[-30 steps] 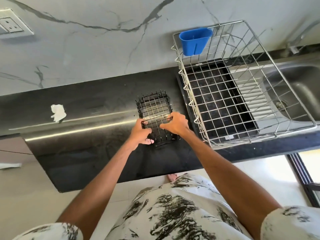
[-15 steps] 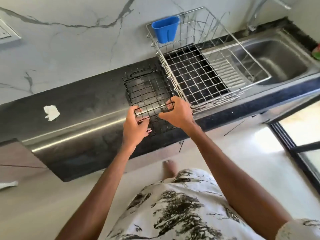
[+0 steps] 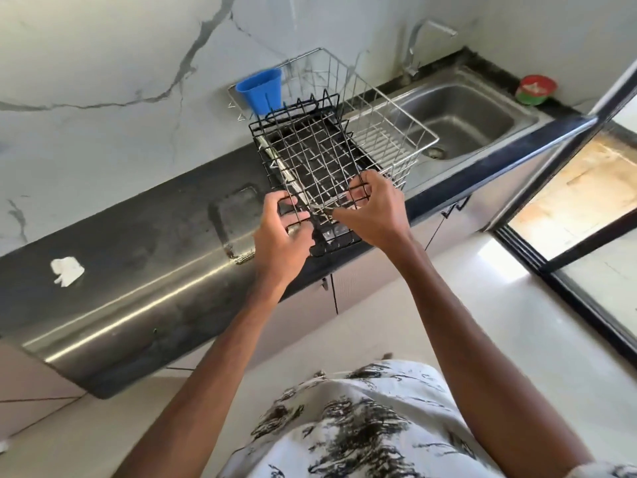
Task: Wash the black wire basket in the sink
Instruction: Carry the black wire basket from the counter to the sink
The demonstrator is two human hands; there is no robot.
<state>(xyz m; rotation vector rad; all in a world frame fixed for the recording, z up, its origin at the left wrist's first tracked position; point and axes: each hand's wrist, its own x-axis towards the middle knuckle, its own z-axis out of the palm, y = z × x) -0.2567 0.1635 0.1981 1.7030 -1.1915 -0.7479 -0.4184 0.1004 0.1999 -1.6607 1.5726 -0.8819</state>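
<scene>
- The black wire basket (image 3: pixel 310 157) is a rectangular box of thin dark wire with an open grid mesh. A looped handle stands at its far end.
- It is held clear of the counter (image 3: pixel 155 236) and tilted, with the far end up in front of the silver rack (image 3: pixel 396 108).
- The left hand (image 3: pixel 279 236) and right hand (image 3: pixel 374 210) grip its near end, fingers hooked through the mesh.
- The sink (image 3: pixel 472 125) is a single steel bowl off to the right, well apart from the basket. It looks dry, though glare makes that uncertain.

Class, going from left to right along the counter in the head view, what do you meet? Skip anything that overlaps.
white paper scrap → black wire basket → sink → red and green tub
</scene>
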